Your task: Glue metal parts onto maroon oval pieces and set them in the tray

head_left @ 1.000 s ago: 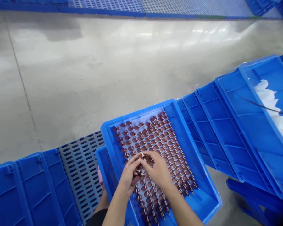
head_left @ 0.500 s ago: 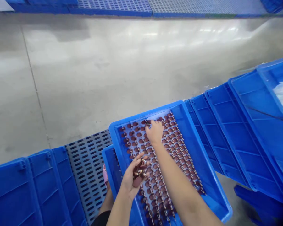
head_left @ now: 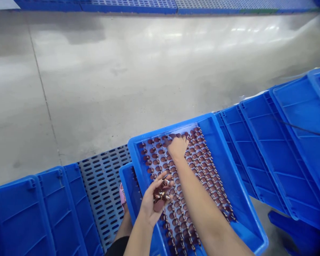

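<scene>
Pale grey floor (head_left: 117,78) fills most of the view, frame centre to 12. Leaning blue crates (head_left: 264,142) run from 3 to 4 o'clock, a dark cord (head_left: 306,129) crossing them; more blue crates (head_left: 18,217) at 8. Slatted blue platform (head_left: 128,6) spans the top edge at 12, white sheet (head_left: 4,4) at its 11 o'clock end. Big blue tray (head_left: 218,149) at 5 to 6, set askew, overlapping a lower blue tray (head_left: 127,181) on its 9 o'clock side. Grey-blue slatted panel (head_left: 106,192) at 7 to 8, pink shoe (head_left: 122,195) between it and the lower tray. Brown disc pieces (head_left: 202,167) with whitish fittings lie in long rows inside the big tray, on a pale liner (head_left: 188,127); too small to tell what they are. Clock on the tray from here: left hand (head_left: 150,204) at 8 to 9, palm turned up, fingers half curled around a loose handful (head_left: 159,205) of the same pieces, above the rows. Right hand (head_left: 178,145) at 11, arm stretched across the rows, knuckles up, fingers down among the discs near the far wall; fingertips mostly hidden, can't tell if they pinch a piece.
</scene>
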Demonstrator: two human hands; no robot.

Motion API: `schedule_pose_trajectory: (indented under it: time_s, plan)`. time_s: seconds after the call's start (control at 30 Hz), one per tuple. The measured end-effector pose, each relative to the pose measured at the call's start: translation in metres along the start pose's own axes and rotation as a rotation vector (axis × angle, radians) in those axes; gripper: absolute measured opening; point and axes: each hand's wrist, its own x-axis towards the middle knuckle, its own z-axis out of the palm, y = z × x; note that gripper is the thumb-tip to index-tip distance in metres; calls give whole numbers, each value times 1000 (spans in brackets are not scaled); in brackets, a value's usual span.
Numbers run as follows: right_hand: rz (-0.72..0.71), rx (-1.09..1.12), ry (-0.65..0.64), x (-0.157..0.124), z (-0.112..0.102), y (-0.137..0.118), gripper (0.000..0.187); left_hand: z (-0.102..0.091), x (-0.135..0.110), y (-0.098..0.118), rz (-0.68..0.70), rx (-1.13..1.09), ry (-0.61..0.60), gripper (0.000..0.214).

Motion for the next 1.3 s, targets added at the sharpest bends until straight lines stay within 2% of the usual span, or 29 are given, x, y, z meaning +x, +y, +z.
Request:
schedule_pose_trajectory:
  time_s: [0.1,0.27,0.33,0.43,0.57,0.77,0.93,1.03,1.13,1.23,1.3]
  plan:
    - [-33,133,-39,-28,-30,9,29,-2,1,-1,11,-6,-21,48]
    - [-65,367,-233,-104,-81,22,21,2,0,-2,25,25,-36,45]
    - [-62,406,-298,-125,-90,22,18,5,0,-4,35,58,-25,43]
    - [-69,422,-379,-137,-91,20,15,8,2,-10,44,116,-2,41]
    - [-85,425,-452,-131,-90,21,10,8,6,-18,9,157,14,42]
    - [-86,433,-473,-127,-99,30,9,9,6,-24,-26,218,81,28]
    - [-109,394,-423,-128,-96,37,7,15,5,-23,0,219,134,31]
    - [-65,312,-325,-107,-81,50,10,17,3,-20,30,199,153,32]
    - [-15,194,-230,-70,-59,63,19,17,1,-18,53,188,149,34]
    - [14,76,-209,-36,-36,68,20,15,1,-17,56,180,141,34]
    - [46,-6,-226,-23,-25,68,21,13,2,-17,56,173,136,35]
